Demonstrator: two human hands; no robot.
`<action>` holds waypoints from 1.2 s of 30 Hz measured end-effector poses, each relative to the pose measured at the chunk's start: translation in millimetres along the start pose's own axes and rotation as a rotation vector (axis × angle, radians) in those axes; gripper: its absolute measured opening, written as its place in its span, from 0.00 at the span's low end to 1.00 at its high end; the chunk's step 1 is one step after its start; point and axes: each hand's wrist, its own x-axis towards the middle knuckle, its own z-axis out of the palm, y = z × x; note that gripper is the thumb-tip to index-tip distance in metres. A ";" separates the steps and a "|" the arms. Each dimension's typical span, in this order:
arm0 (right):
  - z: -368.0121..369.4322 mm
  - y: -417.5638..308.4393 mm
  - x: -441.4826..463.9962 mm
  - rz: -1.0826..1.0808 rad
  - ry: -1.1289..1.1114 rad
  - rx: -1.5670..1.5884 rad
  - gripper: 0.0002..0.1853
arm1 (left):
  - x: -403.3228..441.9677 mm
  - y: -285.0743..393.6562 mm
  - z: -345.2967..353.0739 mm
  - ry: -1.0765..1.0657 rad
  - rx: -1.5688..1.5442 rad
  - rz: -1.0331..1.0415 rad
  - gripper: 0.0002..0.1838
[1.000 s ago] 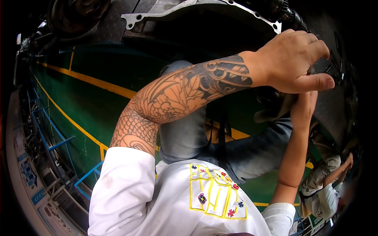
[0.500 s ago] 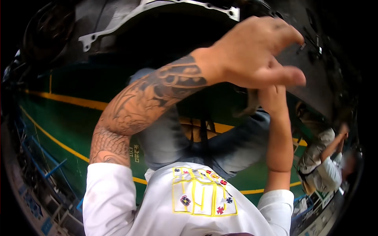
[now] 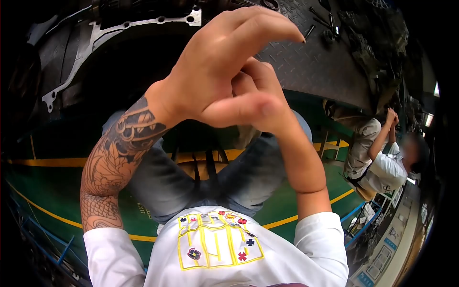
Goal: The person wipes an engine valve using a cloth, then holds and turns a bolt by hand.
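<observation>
My left hand [image 3: 210,71], on the tattooed arm, is raised in front of me with thumb and forefinger spread apart in a curve. No object shows between them. Just behind and below it is my right hand [image 3: 270,95], its fingers curled and partly covered by the left hand. A blurred greyish piece [image 3: 246,136], perhaps cloth, hangs under the hands; whether the right fingers grip it is hidden. Beyond the hands at the upper left lies a pale metal flange [image 3: 86,45] with bolt holes along its edge.
A dark tread-plate bench [image 3: 306,67] runs across the upper right, bearing small metal tools [image 3: 334,26] and dark machine parts [image 3: 377,43]. At the right sits another person [image 3: 382,158] with both hands raised. The green floor [image 3: 62,186] carries yellow lines. Blue railings [image 3: 52,244] stand lower left.
The view has swung to the right, so more of the bench and the other person shows. My left hand now overlaps more of my right hand, whose curled fingers have come into sight.
</observation>
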 end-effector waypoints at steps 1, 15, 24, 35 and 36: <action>-1.6 -2.1 -1.3 0.034 -0.016 0.032 0.12 | 1.1 2.9 -2.0 -0.019 0.027 -0.021 0.40; -8.3 -7.7 -2.3 -0.240 -0.024 0.209 0.17 | 32.3 22.0 58.7 0.738 0.215 0.018 0.13; -14.6 -17.3 -5.0 -0.184 0.044 0.230 0.20 | 31.8 -1.1 31.6 0.412 0.320 0.402 0.27; -20.0 -20.5 -11.7 -0.132 0.149 0.113 0.26 | 4.5 -2.0 8.8 0.092 -0.122 0.058 0.29; -19.0 -20.9 -11.4 -0.126 0.165 0.118 0.26 | 4.8 -0.6 8.5 0.089 -0.146 0.040 0.30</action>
